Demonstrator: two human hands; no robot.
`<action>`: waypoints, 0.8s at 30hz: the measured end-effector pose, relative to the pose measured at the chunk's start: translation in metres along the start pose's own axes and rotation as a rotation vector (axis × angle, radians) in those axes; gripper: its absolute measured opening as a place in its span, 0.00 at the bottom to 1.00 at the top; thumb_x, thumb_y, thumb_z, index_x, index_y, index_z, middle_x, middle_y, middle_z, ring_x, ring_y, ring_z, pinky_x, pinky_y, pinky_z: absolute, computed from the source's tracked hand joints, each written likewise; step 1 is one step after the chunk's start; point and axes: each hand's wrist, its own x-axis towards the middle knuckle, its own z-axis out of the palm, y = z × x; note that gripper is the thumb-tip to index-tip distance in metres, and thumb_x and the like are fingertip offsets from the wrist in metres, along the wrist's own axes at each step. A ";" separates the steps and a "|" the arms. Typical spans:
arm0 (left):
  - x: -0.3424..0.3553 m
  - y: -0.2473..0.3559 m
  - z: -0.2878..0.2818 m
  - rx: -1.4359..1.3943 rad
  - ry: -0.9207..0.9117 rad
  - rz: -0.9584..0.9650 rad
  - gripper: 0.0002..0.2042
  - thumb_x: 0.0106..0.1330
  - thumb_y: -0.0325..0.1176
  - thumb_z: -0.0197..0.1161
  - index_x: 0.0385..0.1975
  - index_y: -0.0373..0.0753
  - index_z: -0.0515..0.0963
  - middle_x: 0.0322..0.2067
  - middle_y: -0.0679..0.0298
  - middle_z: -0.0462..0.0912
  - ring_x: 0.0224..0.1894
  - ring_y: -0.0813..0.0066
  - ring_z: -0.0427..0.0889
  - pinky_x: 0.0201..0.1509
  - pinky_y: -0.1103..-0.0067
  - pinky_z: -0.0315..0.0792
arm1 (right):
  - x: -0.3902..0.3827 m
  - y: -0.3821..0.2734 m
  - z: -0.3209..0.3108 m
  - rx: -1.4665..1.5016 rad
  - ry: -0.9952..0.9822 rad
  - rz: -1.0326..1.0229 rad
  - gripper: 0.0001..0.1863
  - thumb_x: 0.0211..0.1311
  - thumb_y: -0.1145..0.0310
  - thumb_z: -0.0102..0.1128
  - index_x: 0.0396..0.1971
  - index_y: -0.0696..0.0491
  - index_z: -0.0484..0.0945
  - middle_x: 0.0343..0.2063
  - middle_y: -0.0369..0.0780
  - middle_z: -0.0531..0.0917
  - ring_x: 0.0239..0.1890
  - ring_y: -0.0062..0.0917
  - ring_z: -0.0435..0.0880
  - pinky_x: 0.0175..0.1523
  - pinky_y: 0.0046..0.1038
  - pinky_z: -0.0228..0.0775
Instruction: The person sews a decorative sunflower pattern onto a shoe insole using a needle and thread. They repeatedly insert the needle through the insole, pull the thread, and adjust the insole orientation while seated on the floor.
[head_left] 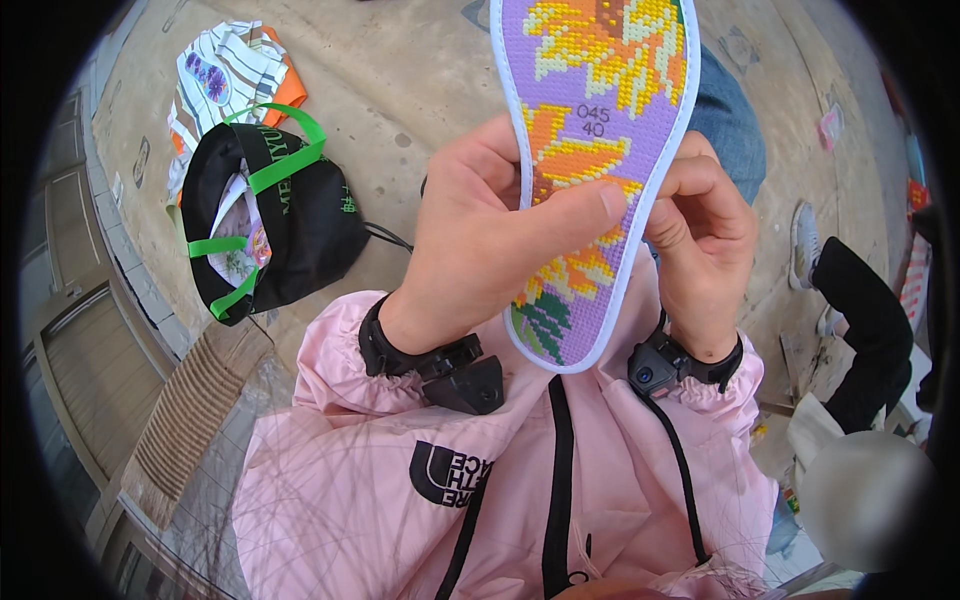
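An embroidered insole with yellow and orange flowers on purple, dark green leaves at its lower end and a pale edging is held upright before me. Its top runs out of view. My left hand grips it from the left, thumb laid across the stitched face and the fingers hidden behind. At the right edge, my right hand is closed, with thumb and forefinger pinched against the edging. Whether a needle or thread is between those fingertips cannot be made out. Both wrists carry black strapped devices over pink cuffs.
On the floor at the left stands a black bag with green handles and things inside. Behind it lies a striped cloth bearing a purple patterned insole. A ribbed brown mat is lower left. At the right are a shoe and a black-clothed limb.
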 end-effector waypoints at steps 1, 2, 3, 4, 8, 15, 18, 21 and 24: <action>0.000 -0.001 0.000 -0.008 -0.004 -0.007 0.14 0.59 0.23 0.67 0.45 0.31 0.76 0.39 0.63 0.83 0.39 0.81 0.81 0.44 0.82 0.76 | 0.000 0.000 0.000 0.005 0.003 -0.006 0.03 0.59 0.82 0.60 0.32 0.60 0.77 0.30 0.35 0.73 0.31 0.15 0.71 0.35 0.16 0.63; 0.000 -0.001 0.000 -0.015 -0.009 -0.015 0.14 0.59 0.23 0.67 0.45 0.31 0.76 0.40 0.62 0.83 0.39 0.81 0.81 0.44 0.82 0.76 | 0.001 0.001 0.001 0.009 0.005 -0.011 0.03 0.59 0.82 0.61 0.32 0.60 0.77 0.30 0.35 0.73 0.31 0.15 0.71 0.35 0.16 0.63; 0.000 -0.001 0.000 -0.016 -0.009 -0.017 0.14 0.59 0.23 0.67 0.45 0.31 0.76 0.40 0.63 0.83 0.39 0.81 0.81 0.44 0.82 0.76 | 0.001 0.001 0.001 0.014 0.008 -0.017 0.03 0.59 0.82 0.61 0.32 0.60 0.77 0.30 0.35 0.73 0.31 0.15 0.71 0.36 0.16 0.63; 0.000 -0.001 0.000 -0.017 -0.010 -0.018 0.15 0.59 0.23 0.67 0.45 0.31 0.76 0.40 0.63 0.83 0.39 0.81 0.81 0.44 0.82 0.76 | 0.001 0.001 0.001 0.007 0.005 -0.015 0.03 0.58 0.82 0.61 0.31 0.60 0.77 0.30 0.35 0.73 0.31 0.15 0.71 0.36 0.16 0.63; 0.000 0.000 -0.001 -0.018 -0.019 -0.071 0.15 0.59 0.24 0.67 0.46 0.31 0.76 0.40 0.63 0.83 0.39 0.81 0.81 0.44 0.82 0.76 | 0.001 -0.001 0.000 -0.038 0.003 -0.038 0.02 0.57 0.82 0.61 0.30 0.60 0.78 0.30 0.35 0.73 0.31 0.16 0.71 0.36 0.16 0.63; 0.002 -0.003 -0.003 -0.048 -0.039 -0.133 0.16 0.58 0.25 0.68 0.46 0.31 0.76 0.40 0.64 0.83 0.39 0.82 0.81 0.44 0.83 0.75 | 0.001 0.002 0.000 -0.039 -0.006 -0.072 0.03 0.56 0.82 0.63 0.29 0.60 0.78 0.30 0.35 0.74 0.31 0.18 0.72 0.39 0.18 0.64; 0.002 -0.004 -0.003 -0.059 -0.036 -0.121 0.16 0.58 0.25 0.68 0.46 0.31 0.76 0.40 0.64 0.83 0.39 0.82 0.81 0.44 0.83 0.75 | 0.002 0.006 0.001 -0.019 -0.019 -0.121 0.03 0.56 0.82 0.62 0.29 0.60 0.78 0.30 0.35 0.74 0.32 0.18 0.72 0.40 0.18 0.64; 0.000 -0.004 -0.001 -0.073 0.010 -0.101 0.16 0.58 0.25 0.66 0.46 0.31 0.76 0.39 0.63 0.83 0.37 0.80 0.81 0.42 0.82 0.76 | 0.003 0.006 0.000 0.029 -0.065 -0.085 0.03 0.57 0.82 0.62 0.31 0.61 0.78 0.32 0.36 0.76 0.34 0.19 0.74 0.41 0.18 0.65; 0.001 -0.002 0.001 -0.050 0.031 -0.103 0.16 0.58 0.24 0.62 0.47 0.29 0.74 0.38 0.60 0.83 0.34 0.77 0.82 0.39 0.82 0.76 | 0.004 0.000 0.002 0.076 -0.053 0.006 0.04 0.57 0.83 0.62 0.32 0.61 0.79 0.33 0.37 0.77 0.35 0.19 0.75 0.43 0.19 0.67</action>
